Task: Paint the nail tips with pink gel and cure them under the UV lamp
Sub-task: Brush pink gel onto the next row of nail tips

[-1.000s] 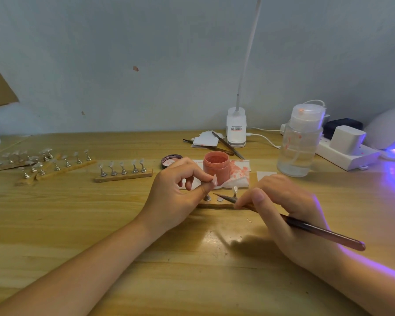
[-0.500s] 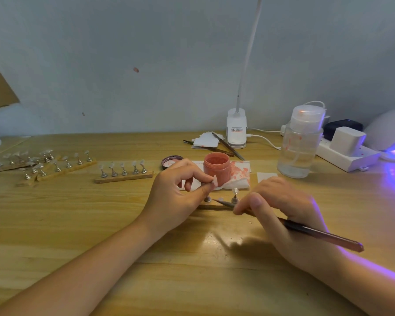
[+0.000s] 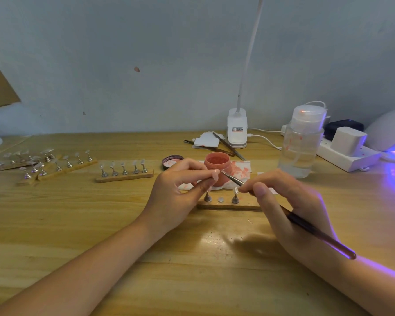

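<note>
My left hand (image 3: 180, 190) pinches a small nail tip stand with a pale nail tip (image 3: 215, 175) lifted off the wooden holder strip (image 3: 228, 205). My right hand (image 3: 283, 201) grips a long dark brush (image 3: 306, 226); its metal end touches the held tip. Just behind stands the open pink gel jar (image 3: 217, 164) on stained tissue. The strip below keeps two metal stands, an empty magnet spot between them, and one clear tip (image 3: 236, 190). The UV lamp (image 3: 390, 133) glows purple at the far right.
Another strip of several clear tips (image 3: 124, 173) lies left of my hands, more strips (image 3: 43, 165) farther left. The jar lid (image 3: 172, 161), tweezers and paper (image 3: 214, 142), a desk lamp base (image 3: 237, 127), a clear pump bottle (image 3: 302, 142) and a power strip (image 3: 349, 153) line the back.
My left hand lifted the pinched nail tip higher, off the strip. The brush tip rose from the strip up to the held nail tip.
</note>
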